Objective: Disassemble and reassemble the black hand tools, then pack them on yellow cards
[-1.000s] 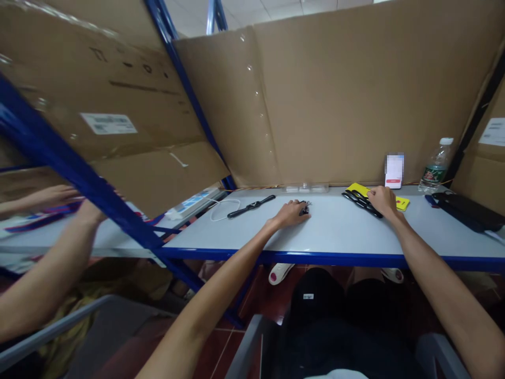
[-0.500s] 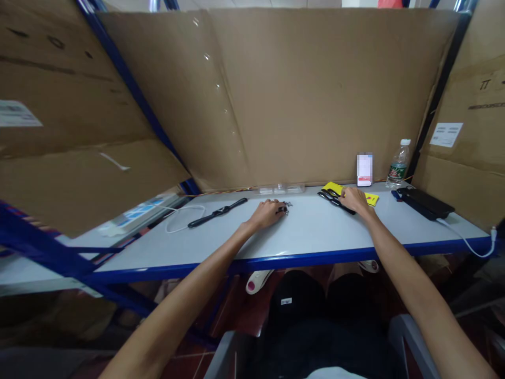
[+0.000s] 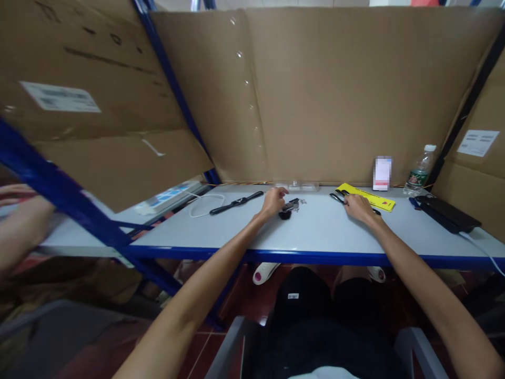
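Where your right hand [image 3: 358, 206] comes down on the table [image 3: 315, 237], a black looped item [image 3: 336, 198] lies under your fingers, at the near edge of the yellow packet [image 3: 379, 201]. You touch its middle, though I cannot tell whether your fingers are closed around it. Well to its left, your left hand [image 3: 274, 201] is open and loosely bent, with nothing visible in it, just beside a bunch of keys with a dark fob [image 3: 291, 206]; whether you touch them is unclear. Farther left of you lie a black strap [image 3: 236, 203] and a white cable [image 3: 201, 197]. Behind, a clear plastic piece [image 3: 303, 186] lies along the cardboard panel [image 3: 335, 95]. Beyond the packet a phone [image 3: 382, 176] stands upright near a water bottle [image 3: 418, 173], and a black case [image 3: 450, 213] lies to your right.
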{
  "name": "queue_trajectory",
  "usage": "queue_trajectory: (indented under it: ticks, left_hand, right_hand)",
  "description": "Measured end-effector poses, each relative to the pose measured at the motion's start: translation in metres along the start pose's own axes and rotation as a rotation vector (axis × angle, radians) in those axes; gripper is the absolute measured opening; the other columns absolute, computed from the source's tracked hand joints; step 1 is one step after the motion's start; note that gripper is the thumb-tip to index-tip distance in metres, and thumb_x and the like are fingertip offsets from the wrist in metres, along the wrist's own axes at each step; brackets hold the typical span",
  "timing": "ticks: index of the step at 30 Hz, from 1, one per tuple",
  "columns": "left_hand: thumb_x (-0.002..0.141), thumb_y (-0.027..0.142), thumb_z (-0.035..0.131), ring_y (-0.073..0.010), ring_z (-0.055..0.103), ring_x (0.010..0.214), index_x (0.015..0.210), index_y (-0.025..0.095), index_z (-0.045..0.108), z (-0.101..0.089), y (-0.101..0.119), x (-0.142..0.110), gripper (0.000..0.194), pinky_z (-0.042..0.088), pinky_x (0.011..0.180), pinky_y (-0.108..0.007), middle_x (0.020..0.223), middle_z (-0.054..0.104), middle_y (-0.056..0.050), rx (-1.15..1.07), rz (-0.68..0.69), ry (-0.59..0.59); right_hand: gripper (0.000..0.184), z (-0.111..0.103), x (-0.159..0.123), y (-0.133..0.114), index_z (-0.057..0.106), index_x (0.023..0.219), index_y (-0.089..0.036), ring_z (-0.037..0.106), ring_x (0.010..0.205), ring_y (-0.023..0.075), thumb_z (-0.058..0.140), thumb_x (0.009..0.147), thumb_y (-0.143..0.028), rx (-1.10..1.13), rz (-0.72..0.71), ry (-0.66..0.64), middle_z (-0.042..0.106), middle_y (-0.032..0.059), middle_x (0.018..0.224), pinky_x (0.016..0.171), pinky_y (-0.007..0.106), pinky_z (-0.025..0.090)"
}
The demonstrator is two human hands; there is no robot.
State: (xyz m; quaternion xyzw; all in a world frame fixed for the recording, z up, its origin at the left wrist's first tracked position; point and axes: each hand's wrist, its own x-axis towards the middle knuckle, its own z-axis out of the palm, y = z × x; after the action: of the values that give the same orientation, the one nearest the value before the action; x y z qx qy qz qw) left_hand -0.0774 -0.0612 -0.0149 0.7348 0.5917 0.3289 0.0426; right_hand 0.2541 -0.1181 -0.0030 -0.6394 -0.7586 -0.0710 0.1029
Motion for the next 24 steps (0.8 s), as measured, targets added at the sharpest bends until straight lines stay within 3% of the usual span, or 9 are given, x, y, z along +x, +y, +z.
queue_trajectory:
  ticks: [5,8,10,14,19,24]
  left_hand:
    - [0.084,0.022,0.056,-0.0205,0.069,0.088,0.112,0.017,0.074,-0.011,-0.015,-0.013,0.033,0.052,0.087,-0.031,0.096,0.076,-0.007,0.005,0.068,-0.180]
    - [0.086,0.035,0.064,-0.0217,0.069,0.088,0.120,0.017,0.069,-0.019,-0.022,-0.023,0.040,0.051,0.084,-0.032,0.104,0.075,-0.010,0.073,0.112,-0.274]
    - [0.086,0.038,0.066,-0.0222,0.068,0.088,0.123,0.017,0.067,-0.024,-0.024,-0.030,0.044,0.050,0.083,-0.033,0.106,0.074,-0.011,0.116,0.135,-0.307]
    - [0.089,0.039,0.061,-0.0224,0.067,0.089,0.126,0.016,0.065,-0.033,-0.026,-0.037,0.043,0.049,0.080,-0.032,0.103,0.073,-0.010,0.143,0.161,-0.361]
    - [0.083,0.048,0.069,-0.0257,0.066,0.093,0.115,0.020,0.070,-0.032,-0.019,-0.037,0.042,0.048,0.080,-0.032,0.100,0.072,-0.009,0.227,0.150,-0.371]
    - [0.081,0.034,0.071,-0.0252,0.065,0.094,0.098,0.020,0.074,-0.020,-0.008,-0.036,0.022,0.046,0.080,-0.031,0.095,0.072,-0.007,0.195,0.165,-0.340]
  right_hand:
    - [0.029,-0.001,-0.003,-0.019,0.076,0.108,-0.018,0.069,0.098,0.0258,0.056,0.088,-0.018,0.026,-0.142,-0.013,0.076,0.0135,0.111,0.081,0.030,0.043]
    - [0.024,-0.002,-0.005,-0.028,0.078,0.096,-0.019,0.068,0.088,0.0236,0.057,0.091,-0.029,0.068,-0.243,0.020,0.078,0.0105,0.099,0.075,0.029,0.041]
    - [0.032,-0.003,-0.006,-0.030,0.077,0.085,-0.020,0.067,0.085,0.0226,0.052,0.096,-0.037,0.092,-0.281,0.094,0.077,0.0095,0.093,0.072,0.029,0.039]
    - [0.039,-0.001,-0.004,-0.023,0.075,0.079,-0.019,0.067,0.082,0.0214,0.046,0.099,-0.036,0.078,-0.229,0.220,0.077,0.0097,0.088,0.069,0.029,0.036]
    - [0.039,0.004,-0.001,-0.015,0.077,0.081,-0.019,0.067,0.080,0.0220,0.046,0.099,-0.035,0.036,-0.181,0.188,0.077,0.0109,0.090,0.068,0.029,0.035]
    - [0.039,0.004,-0.001,-0.014,0.078,0.083,-0.018,0.068,0.080,0.0223,0.046,0.099,-0.034,0.029,-0.155,0.162,0.077,0.0123,0.091,0.068,0.029,0.036]
